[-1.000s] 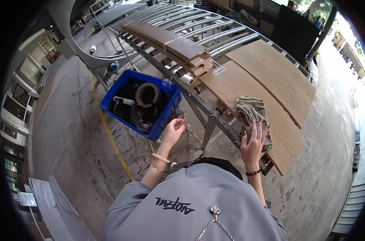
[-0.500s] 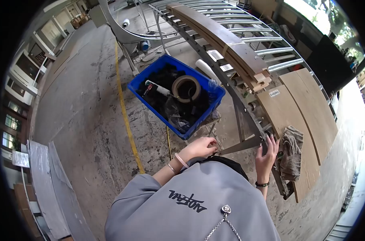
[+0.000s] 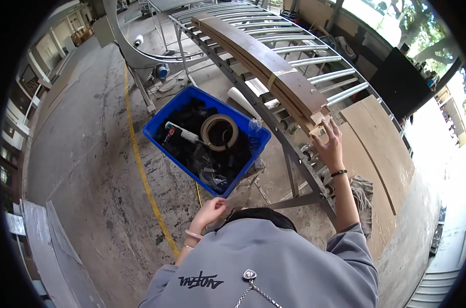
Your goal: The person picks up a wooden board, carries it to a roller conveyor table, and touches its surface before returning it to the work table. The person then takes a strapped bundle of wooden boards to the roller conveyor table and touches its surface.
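My right hand (image 3: 329,145) is at the near end of a taped bundle of long brown boards (image 3: 279,69). Its thumb and fingers close on the end, where pale blocks or cardboard pieces (image 3: 319,122) show. The bundle lies on a metal roller conveyor (image 3: 315,59). Low in front of my body, beside the near corner of a blue plastic crate (image 3: 192,167), my left hand (image 3: 210,212) is closed, fingers curled together. Whatever it may hold is hidden. Inside the crate are dark pieces, a tape roll (image 3: 206,134), a sealant tube (image 3: 184,132) and clear plastic.
Wide, thin wooden panels (image 3: 369,149) lean by the conveyor's right end, with a grey-brown cloth (image 3: 363,197) over them. A white roll (image 3: 243,102) is behind the crate. A yellow line (image 3: 140,172) runs along the floor. Wrapped panels (image 3: 43,231) stand at left.
My right hand has reached forward from near the conveyor's corner to the end of the bundle. My left hand stays closed near my waist. The view has shifted, and the crate appears lower and further left.
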`<action>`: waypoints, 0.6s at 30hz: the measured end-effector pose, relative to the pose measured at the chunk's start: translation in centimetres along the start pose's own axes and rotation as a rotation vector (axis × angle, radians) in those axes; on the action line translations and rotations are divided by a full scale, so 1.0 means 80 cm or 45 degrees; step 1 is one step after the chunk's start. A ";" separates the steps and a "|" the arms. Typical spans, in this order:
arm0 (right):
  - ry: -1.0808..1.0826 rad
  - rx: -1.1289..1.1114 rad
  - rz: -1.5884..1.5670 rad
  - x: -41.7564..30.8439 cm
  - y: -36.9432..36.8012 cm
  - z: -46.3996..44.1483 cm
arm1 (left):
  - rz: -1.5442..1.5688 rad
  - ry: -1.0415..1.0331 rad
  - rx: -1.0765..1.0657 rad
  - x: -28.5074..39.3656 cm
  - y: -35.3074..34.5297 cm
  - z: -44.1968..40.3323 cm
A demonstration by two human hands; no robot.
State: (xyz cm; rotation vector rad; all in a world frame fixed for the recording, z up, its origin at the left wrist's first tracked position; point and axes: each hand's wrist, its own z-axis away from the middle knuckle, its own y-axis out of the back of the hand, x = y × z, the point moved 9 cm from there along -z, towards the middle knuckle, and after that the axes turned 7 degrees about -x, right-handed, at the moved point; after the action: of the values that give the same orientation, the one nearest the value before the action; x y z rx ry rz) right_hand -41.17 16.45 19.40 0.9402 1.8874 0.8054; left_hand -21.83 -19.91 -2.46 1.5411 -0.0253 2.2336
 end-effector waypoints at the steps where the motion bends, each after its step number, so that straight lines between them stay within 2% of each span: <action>1: 0.006 0.001 0.031 0.013 -0.016 -0.009 | -0.020 0.039 0.072 -0.019 0.011 0.006; 3: 0.041 0.019 0.070 0.030 -0.046 -0.039 | -0.197 0.232 0.149 -0.073 0.029 0.022; 5: 0.120 -0.024 0.117 0.035 -0.069 -0.046 | -0.218 0.384 0.190 -0.128 0.042 0.044; 7: 0.054 0.023 0.169 0.043 -0.073 -0.047 | -0.191 0.575 0.348 -0.170 0.050 0.079; 9: 0.045 0.022 0.202 0.046 -0.076 -0.045 | -0.207 0.683 0.359 -0.256 0.043 0.097; 10: 0.070 0.028 0.178 0.045 -0.077 -0.046 | -0.213 0.741 0.387 -0.270 0.035 0.111; 11: 0.054 0.023 0.198 0.046 -0.078 -0.048 | -0.219 0.801 0.411 -0.274 0.032 0.125; 12: 0.033 0.015 0.221 0.047 -0.079 -0.050 | -0.215 0.805 0.436 -0.238 0.032 0.135; 14: 0.029 0.003 0.217 0.046 -0.082 -0.056 | 0.000 1.009 0.468 -0.175 0.017 0.160; 18: 0.014 -0.019 0.228 0.039 -0.092 -0.074 | 0.153 0.968 0.394 -0.249 -0.016 0.141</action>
State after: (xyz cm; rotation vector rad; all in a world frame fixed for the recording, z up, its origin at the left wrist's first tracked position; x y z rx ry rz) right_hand -49.69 14.35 14.68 1.1087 1.8223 0.9306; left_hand -5.49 -28.14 -16.29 0.7303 0.4780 2.8777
